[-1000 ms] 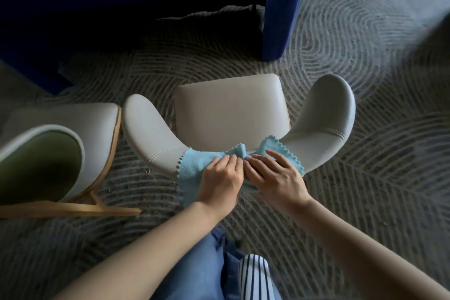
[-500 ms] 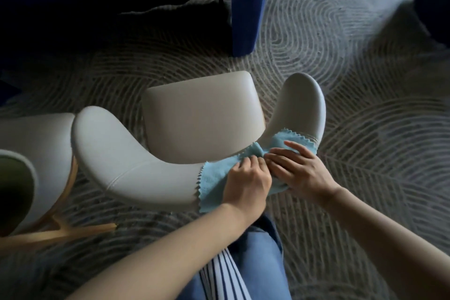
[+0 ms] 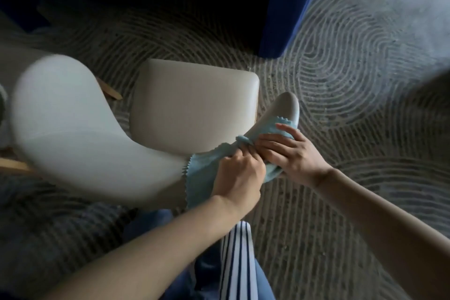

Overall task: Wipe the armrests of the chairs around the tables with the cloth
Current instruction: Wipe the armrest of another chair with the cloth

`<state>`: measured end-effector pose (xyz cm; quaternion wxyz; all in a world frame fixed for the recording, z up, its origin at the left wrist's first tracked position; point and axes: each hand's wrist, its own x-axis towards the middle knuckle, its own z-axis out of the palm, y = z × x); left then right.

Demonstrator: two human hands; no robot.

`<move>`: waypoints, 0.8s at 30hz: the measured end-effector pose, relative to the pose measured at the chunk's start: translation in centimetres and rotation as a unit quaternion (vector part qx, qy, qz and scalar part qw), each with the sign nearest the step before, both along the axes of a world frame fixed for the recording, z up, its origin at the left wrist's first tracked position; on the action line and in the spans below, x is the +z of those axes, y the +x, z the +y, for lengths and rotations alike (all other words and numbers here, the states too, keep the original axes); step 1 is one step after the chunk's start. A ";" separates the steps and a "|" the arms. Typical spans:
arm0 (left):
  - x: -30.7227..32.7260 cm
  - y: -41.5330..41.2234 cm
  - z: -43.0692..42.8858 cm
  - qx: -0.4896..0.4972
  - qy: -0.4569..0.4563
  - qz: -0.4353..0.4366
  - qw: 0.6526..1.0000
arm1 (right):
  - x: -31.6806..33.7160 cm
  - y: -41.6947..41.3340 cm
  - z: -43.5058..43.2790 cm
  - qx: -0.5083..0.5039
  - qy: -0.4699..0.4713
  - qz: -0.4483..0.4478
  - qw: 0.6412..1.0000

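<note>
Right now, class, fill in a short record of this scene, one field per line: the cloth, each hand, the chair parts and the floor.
cloth: light blue, zigzag edge, draped over the chair's curved back towards the right armrest
left hand: grips a bunched part of the cloth
right hand: lies flat on the cloth, pressing it on the right armrest
left armrest: uncovered, blurred
seat: cream, padded
rug: grey, curved line pattern
blue furniture leg: stands beyond the chair
</note>
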<state>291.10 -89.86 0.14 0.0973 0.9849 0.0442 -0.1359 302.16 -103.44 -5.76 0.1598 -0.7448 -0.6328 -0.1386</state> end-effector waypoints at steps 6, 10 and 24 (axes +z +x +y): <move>0.7 3.3 -2.0 0.037 0.001 0.030 0.999 | -0.7 4.3 -0.4 0.070 -0.014 0.017 0.997; 0.7 5.3 -2.9 0.028 0.049 0.081 0.995 | -0.7 6.6 -0.3 0.103 -0.012 0.019 0.994; -1.8 16.2 -5.6 0.116 -0.001 0.089 0.989 | -0.1 14.2 -0.6 -0.070 -0.222 0.209 0.950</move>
